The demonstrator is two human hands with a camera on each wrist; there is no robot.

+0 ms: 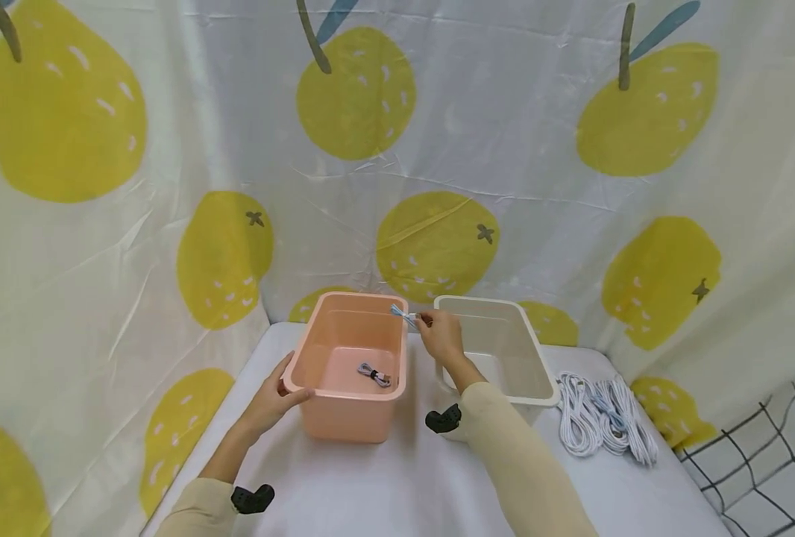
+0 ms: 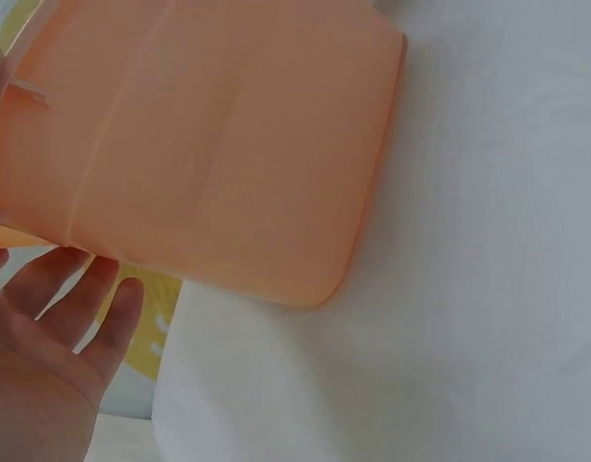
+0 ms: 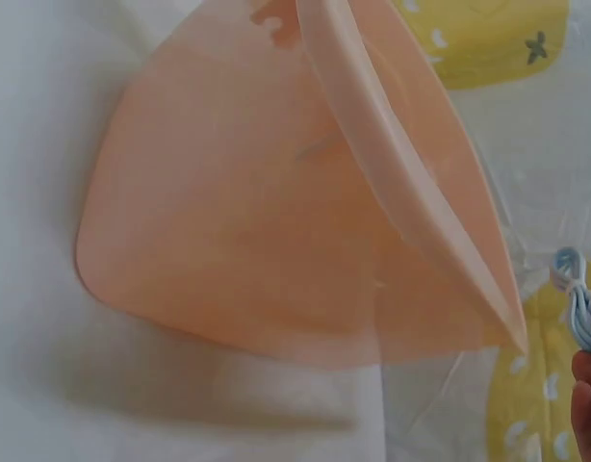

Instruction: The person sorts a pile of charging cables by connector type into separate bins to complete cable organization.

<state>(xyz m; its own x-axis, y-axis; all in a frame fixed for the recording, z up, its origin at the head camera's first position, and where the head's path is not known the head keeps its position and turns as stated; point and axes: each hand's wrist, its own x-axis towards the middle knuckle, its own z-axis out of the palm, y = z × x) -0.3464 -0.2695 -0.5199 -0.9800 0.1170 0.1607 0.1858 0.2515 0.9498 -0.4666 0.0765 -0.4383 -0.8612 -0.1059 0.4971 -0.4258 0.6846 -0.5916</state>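
My left hand [image 1: 270,401] holds the near left corner of a pink plastic bin [image 1: 350,418]; the thumb lies along the front rim and the fingers are against the left side. Inside the bin rests a small bundled grey cable [image 1: 374,374] with a black tie. My right hand [image 1: 441,337] pinches a light blue bundled cable [image 1: 403,315] above the pink bin's right rim. In the right wrist view, the looped end of that blue cable [image 3: 569,271] sticks out past the fingers. A cream bin [image 1: 538,373] stands to the right, partly hidden by my right arm.
Coiled white cables [image 1: 579,425] lie on the white-covered table [image 1: 344,492] to the right of the cream bin, with a light blue cable [image 1: 608,410] among them. A fruit-print curtain [image 1: 525,112] hangs behind. Black wire mesh [image 1: 767,447] is at the right edge.
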